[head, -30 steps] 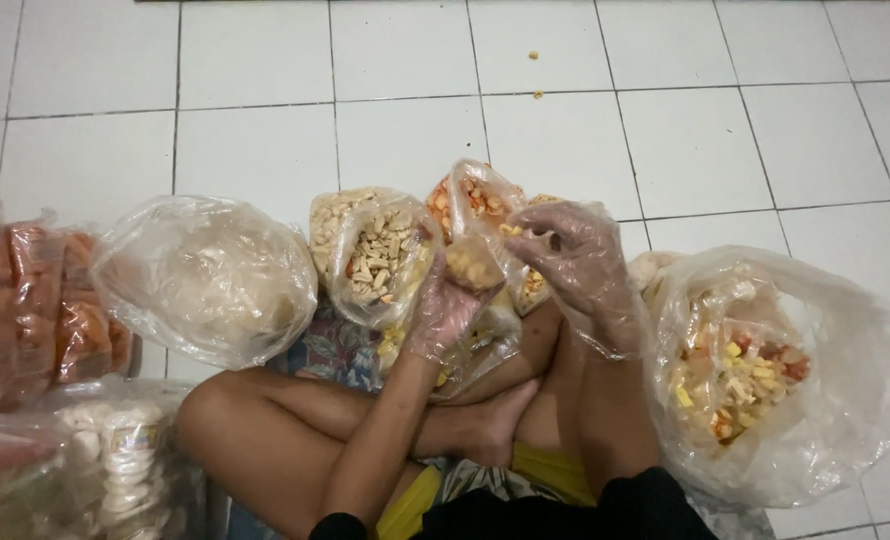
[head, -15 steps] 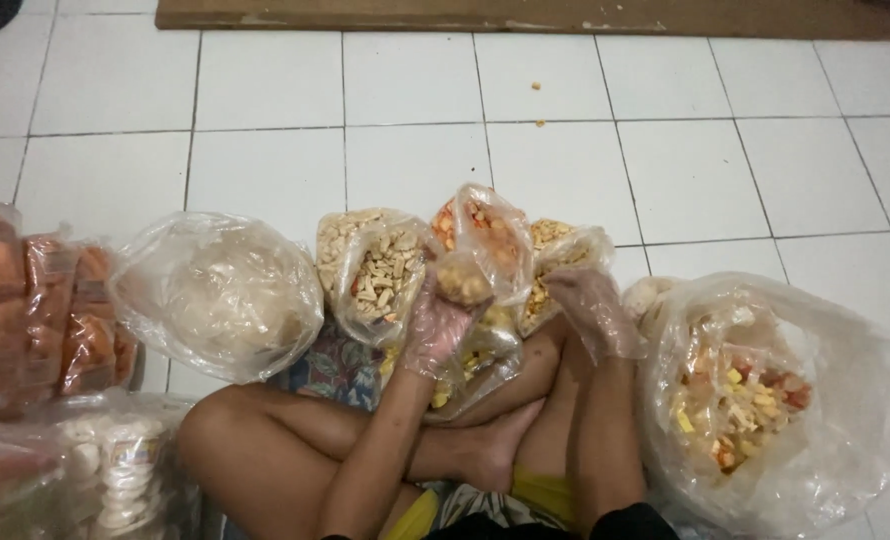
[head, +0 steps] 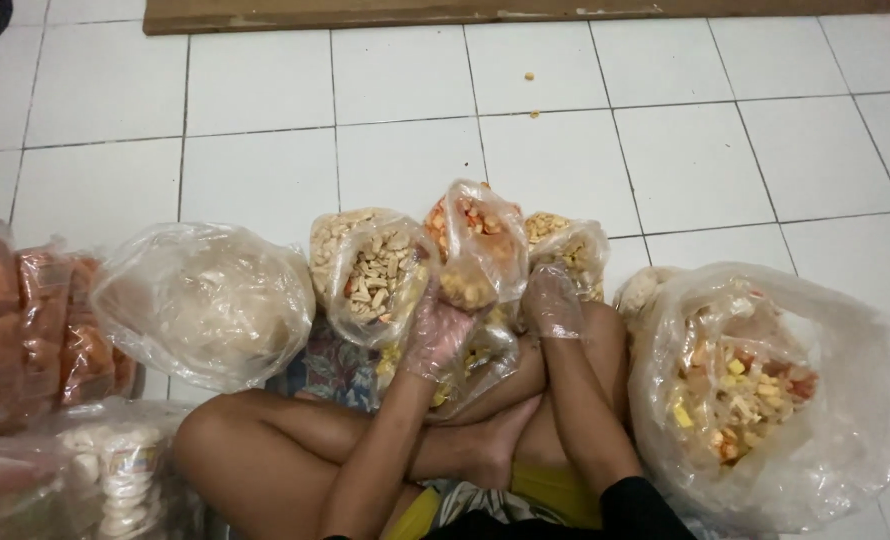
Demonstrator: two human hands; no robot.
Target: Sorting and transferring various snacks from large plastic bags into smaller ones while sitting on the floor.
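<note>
Hands: 2, both in thin clear plastic gloves, arms reaching fwd over crossed legs.
Left hand (head: pixel 435 335): fingers curled shut round the base of the small snack bag (head: pixel 475 250), holding it upright off the floor.
Right hand (head: pixel 552 303): lay palm-down just right of that bag, fingers bent, touching the bag of yellowish crackers (head: pixel 570 245); can't tell if it gripped anything.
Small snack bag: 1, clear, orange and pale pieces inside, between the stick-snack bag (head: pixel 370 270) and the yellowish one, centre front.
Bags in front row: 3 small, close together, touching.
Big bags: 2 — pale crackers bag (head: pixel 205 300) at left, mixed coloured snacks bag (head: pixel 765 390) at right.
Orange packs (head: pixel 25 320): stack at far left, count unclear.
White-ring packs (head: pixel 115 470): bottom left, blurred.
Floor (head: pixel 665 150): white tiles, a few crumbs (head: pixel 531 76).
</note>
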